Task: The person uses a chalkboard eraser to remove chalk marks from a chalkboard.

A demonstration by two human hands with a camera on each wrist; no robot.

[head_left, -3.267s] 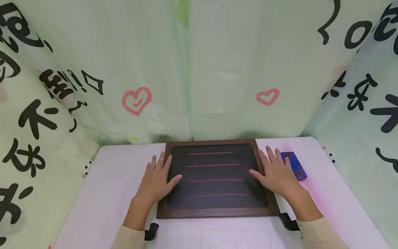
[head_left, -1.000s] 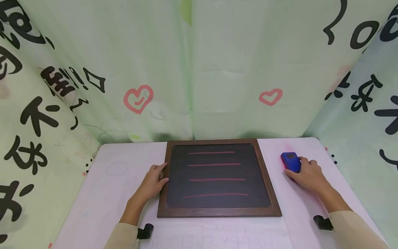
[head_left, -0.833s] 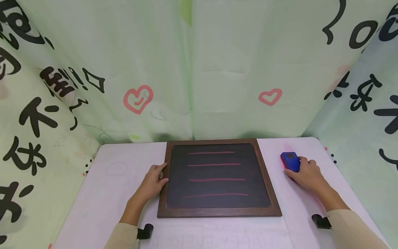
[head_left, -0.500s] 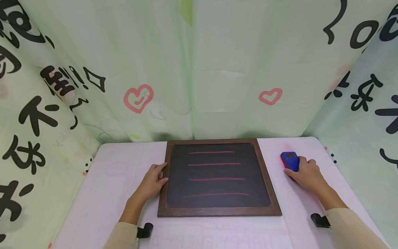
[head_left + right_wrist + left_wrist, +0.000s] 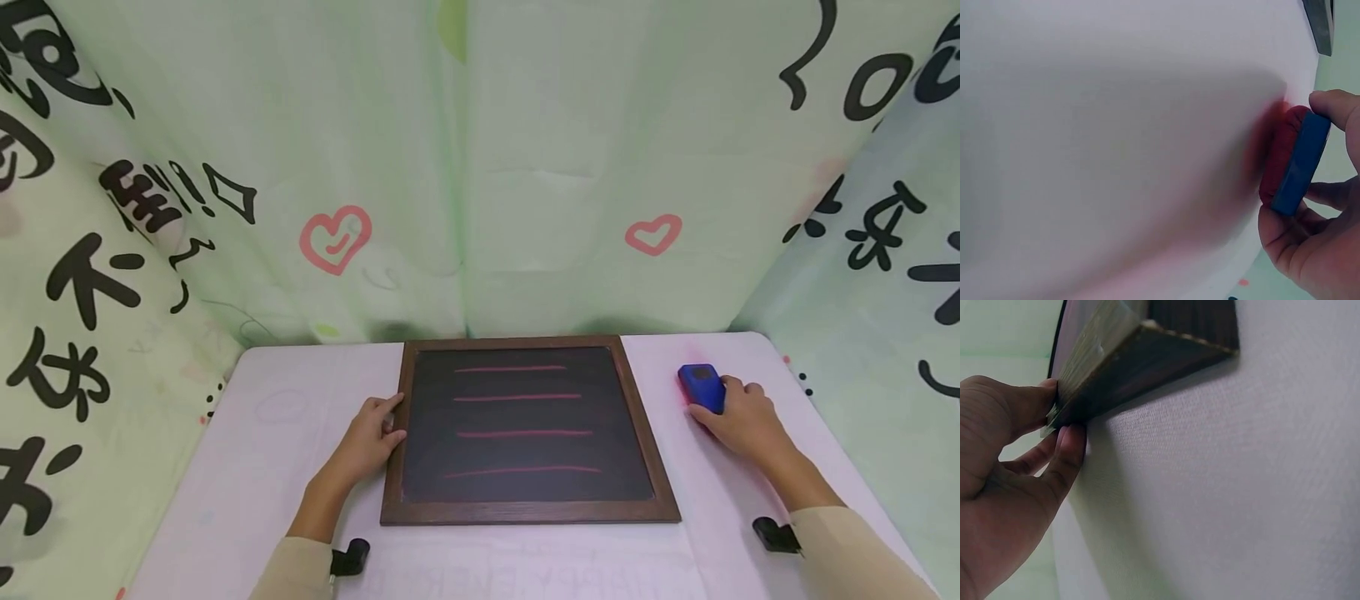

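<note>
A chalkboard (image 5: 528, 454) with a dark brown wooden frame lies on the table, marked with several pinkish-red horizontal lines. My left hand (image 5: 366, 442) holds the frame's left side; the left wrist view shows thumb and fingers pinching the frame edge (image 5: 1113, 350). To the right of the board, my right hand (image 5: 742, 421) grips a blue eraser (image 5: 701, 387). From the right wrist camera, the eraser (image 5: 1302, 164) shows a red felt pad facing the table, with thumb and fingers at its opposite ends. Whether the felt touches the tabletop, I cannot tell.
The table (image 5: 300, 383) has a pale pinkish-white cover with a pink smudge beside the eraser. Pale green curtains (image 5: 540, 183) with black characters and red hearts enclose it at the back and sides. A black wrist camera (image 5: 350, 557) sits on each wrist.
From the board's right side, my right hand has moved right and taken hold of the eraser. My left hand has drawn back from over the board to its left edge. Little differs over the last second.
</note>
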